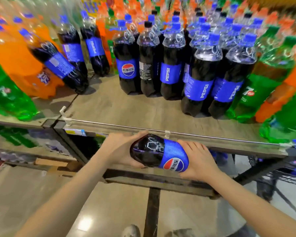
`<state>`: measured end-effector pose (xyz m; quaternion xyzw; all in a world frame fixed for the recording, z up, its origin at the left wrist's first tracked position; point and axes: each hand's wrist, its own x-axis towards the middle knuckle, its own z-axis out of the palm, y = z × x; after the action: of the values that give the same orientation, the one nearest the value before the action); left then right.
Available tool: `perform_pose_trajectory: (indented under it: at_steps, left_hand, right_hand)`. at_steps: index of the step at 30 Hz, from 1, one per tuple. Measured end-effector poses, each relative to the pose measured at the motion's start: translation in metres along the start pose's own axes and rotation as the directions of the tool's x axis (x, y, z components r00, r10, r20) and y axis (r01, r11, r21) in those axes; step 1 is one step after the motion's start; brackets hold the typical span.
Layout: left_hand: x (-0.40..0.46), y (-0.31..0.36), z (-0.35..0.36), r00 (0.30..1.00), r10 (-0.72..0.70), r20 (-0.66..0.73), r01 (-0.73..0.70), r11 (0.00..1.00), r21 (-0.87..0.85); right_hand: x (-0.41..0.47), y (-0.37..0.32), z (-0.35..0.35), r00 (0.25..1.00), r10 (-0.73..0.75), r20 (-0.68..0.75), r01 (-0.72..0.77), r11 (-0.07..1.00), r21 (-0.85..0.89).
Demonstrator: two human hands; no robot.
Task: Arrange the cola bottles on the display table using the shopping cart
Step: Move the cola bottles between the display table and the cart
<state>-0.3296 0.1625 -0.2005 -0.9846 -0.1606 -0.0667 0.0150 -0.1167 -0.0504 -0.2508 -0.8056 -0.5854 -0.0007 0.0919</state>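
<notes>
Cola bottle held on its side, just before display table front edge. Base gripped by left hand, fingers curled round; label end clasped by right hand.

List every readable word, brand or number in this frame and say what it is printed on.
"PEPSI": blue labels of the standing cola bottles
"百事可乐": logo on one standing bottle, also on the held bottle
"7": green bottle at right
Black-label bottle print, orange bottle label: unreadable
</notes>
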Motion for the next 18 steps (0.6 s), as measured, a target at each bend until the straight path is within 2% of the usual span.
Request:
perform_pose_trajectory:
  at_steps: [11,18]
  left_hand:
    - [0.061,-0.092,-0.078,0.968,0.146,-0.205,-0.137,0.989,0.056]
    - [0.107,-0.136,-0.081,0.979,0.114,-0.171,-0.093,0.988,0.126]
  right_hand:
    - [0.085,-0.045,-0.051,0.961,0.098,-0.257,-0.117,0.991,-0.058]
    - [0.159,-0.032,-0.050,0.954,0.072,-0.292,-0.078,0.997,-0.011]
